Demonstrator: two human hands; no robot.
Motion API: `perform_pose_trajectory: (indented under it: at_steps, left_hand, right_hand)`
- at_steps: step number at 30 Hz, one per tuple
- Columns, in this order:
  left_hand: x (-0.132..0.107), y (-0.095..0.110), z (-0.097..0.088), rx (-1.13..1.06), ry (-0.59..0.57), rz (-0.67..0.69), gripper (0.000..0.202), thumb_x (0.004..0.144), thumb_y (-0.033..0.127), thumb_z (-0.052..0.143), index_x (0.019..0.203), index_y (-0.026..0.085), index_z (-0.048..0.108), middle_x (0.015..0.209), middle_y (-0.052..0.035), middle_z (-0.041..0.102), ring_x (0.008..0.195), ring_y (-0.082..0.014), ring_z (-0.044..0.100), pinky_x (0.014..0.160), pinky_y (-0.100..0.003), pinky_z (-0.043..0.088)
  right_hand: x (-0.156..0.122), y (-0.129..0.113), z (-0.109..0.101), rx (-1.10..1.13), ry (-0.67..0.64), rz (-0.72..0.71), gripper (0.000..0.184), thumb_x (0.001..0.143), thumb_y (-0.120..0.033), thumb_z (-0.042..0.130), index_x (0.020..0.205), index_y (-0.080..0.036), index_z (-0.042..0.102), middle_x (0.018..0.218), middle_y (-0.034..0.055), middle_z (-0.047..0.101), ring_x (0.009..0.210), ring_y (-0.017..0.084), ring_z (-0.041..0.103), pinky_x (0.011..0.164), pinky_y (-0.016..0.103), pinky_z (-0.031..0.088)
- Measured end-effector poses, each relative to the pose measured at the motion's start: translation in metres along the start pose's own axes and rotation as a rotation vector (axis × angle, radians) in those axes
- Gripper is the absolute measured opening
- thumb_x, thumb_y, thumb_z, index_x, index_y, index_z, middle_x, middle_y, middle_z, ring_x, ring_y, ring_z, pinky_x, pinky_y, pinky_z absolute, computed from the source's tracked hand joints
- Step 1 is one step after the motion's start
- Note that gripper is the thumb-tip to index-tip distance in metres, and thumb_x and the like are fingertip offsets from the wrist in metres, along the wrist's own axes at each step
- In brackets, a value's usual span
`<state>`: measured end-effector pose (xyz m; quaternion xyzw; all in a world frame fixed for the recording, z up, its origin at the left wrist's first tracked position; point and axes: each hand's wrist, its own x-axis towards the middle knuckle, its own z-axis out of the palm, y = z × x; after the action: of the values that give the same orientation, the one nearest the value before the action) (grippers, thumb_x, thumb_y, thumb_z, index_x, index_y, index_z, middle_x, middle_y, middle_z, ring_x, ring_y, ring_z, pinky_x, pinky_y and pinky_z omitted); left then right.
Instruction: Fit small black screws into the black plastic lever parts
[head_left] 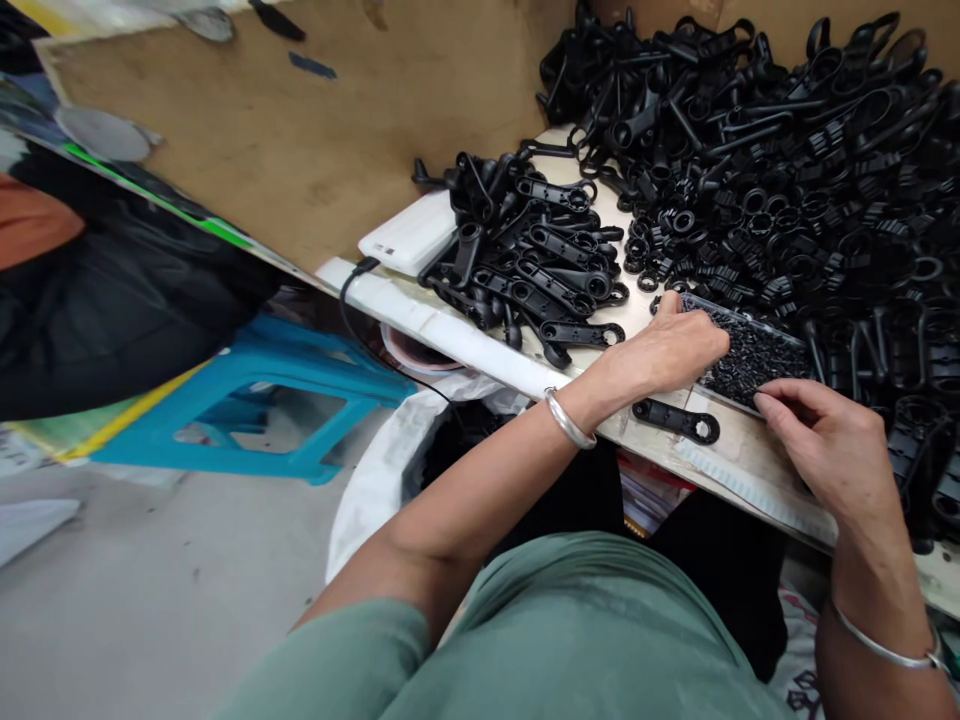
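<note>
My left hand (664, 350) rests on the near left corner of a flat tray of tiny black parts (754, 350), fingers curled over its edge. My right hand (825, 440) lies at the tray's near right edge, fingers bent and pressed together, what they pinch is hidden. A single black plastic lever (675, 420) lies on the table just below my left hand. A stack of the same black levers (536, 265) sits to the left of the tray.
A big heap of black plastic parts and rings (780, 150) fills the table's back and right. A white phone-like slab (409, 235) with a cable lies at the left table edge. A white sack (390, 460) and a blue stool (262, 400) stand below. Cardboard wall (315, 130) behind.
</note>
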<state>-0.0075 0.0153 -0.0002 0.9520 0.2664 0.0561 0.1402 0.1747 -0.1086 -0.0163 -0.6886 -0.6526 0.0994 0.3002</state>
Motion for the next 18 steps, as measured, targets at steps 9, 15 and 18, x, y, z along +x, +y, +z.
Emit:
perform_pose_trajectory:
  at_steps: [9,15,18]
  left_hand:
    - [-0.011,-0.016,0.0,-0.47,0.231,-0.057,0.022,0.083,0.003,0.056,0.085,0.016,0.075,0.085,-0.0002,0.075,0.082,-0.0137,0.065,0.08,-0.027,0.046]
    - [-0.018,-0.015,0.009,-0.864,0.345,-0.137,0.007,0.079,0.01,0.069,0.079,0.013,0.076,0.077,-0.0011,0.074,0.074,-0.0124,0.066,0.072,-0.023,0.05]
    - [-0.022,-0.008,0.013,-1.098,0.416,-0.16,0.008,0.076,0.009,0.072,0.082,0.012,0.076,0.082,-0.0026,0.076,0.076,-0.0122,0.067,0.074,-0.023,0.052]
  right_hand:
    - [0.0,-0.01,0.0,0.305,0.036,0.223,0.022,0.079,-0.043,0.074,0.087,-0.022,0.076,0.064,0.0008,0.067,0.055,0.015,0.059,0.052,0.027,0.049]
    - [0.004,-0.021,0.008,0.637,0.031,0.293,0.022,0.075,-0.038,0.08,0.084,-0.019,0.073,0.065,0.0018,0.068,0.049,0.011,0.055,0.044,0.023,0.047]
    - [0.008,-0.031,0.015,0.817,0.047,0.33,0.023,0.074,-0.036,0.081,0.085,-0.018,0.071,0.077,0.0053,0.073,0.051,0.011,0.056,0.044,0.023,0.047]
